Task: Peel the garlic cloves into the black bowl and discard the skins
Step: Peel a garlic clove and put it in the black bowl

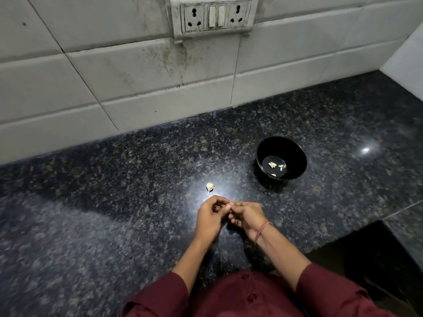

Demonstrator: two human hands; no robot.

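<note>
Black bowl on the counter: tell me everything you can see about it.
The black bowl is round, deep and glossy, perhaps glazed ceramic or plastic, with walls sloping to a flat bottom. It stands upright on the speckled dark counter. A few pale peeled garlic pieces lie on its bottom. It sits beyond and right of the left hand and right hand, which pinch a clove and do not touch it.

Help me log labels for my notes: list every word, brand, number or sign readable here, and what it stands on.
None can be read. The wall socket plate, the black bowl and the granite counter show no lettering; any maker's mark on the plate is too small and smudged to tell.
</note>
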